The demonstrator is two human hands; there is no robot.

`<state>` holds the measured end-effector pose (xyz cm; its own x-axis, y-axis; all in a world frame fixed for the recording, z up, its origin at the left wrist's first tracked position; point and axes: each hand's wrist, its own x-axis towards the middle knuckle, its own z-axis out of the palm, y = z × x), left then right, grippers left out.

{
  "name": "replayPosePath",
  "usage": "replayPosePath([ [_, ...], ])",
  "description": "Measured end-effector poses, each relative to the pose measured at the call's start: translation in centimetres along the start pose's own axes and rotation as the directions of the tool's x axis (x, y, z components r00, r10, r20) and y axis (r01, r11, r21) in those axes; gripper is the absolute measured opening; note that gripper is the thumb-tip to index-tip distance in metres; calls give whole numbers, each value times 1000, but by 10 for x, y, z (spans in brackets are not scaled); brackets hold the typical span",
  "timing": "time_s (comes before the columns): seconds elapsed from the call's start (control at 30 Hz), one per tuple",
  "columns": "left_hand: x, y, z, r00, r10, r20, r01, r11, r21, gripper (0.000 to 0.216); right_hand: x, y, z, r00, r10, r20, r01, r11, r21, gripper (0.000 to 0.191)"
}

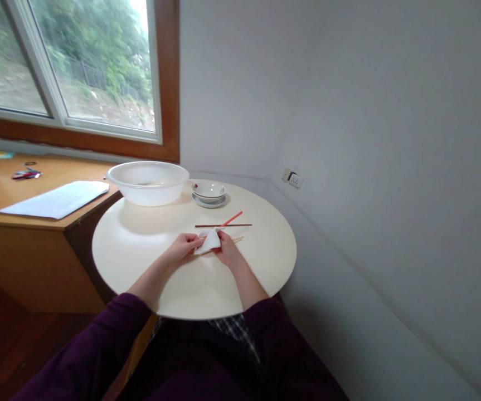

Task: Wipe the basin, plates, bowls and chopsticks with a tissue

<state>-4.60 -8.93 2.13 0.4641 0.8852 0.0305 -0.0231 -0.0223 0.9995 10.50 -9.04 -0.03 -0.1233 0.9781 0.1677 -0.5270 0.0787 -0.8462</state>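
Soft, even daylight from window (98, 67), upper left of frame. Blown-out glare along its top edge. Pale, diffuse shadow just below basin (147, 181) on table (173, 289). Dim lower-left corner. Wide-angle bending towards edges. Blurred greenery outdoors.

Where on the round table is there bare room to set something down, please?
Bare: the left of the table, between basin and left hand; its right, past the chopsticks; the near rim between the forearms. Crowded: the back, with basin and bowl, and the middle, around right hand and cloth.
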Motion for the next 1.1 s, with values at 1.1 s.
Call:
replayPosePath([
  [1.1,-11,15,-1,996,-40,83,26,985,169,39,15,-19,-30,873,-225,-432,276,959,58,14],
])
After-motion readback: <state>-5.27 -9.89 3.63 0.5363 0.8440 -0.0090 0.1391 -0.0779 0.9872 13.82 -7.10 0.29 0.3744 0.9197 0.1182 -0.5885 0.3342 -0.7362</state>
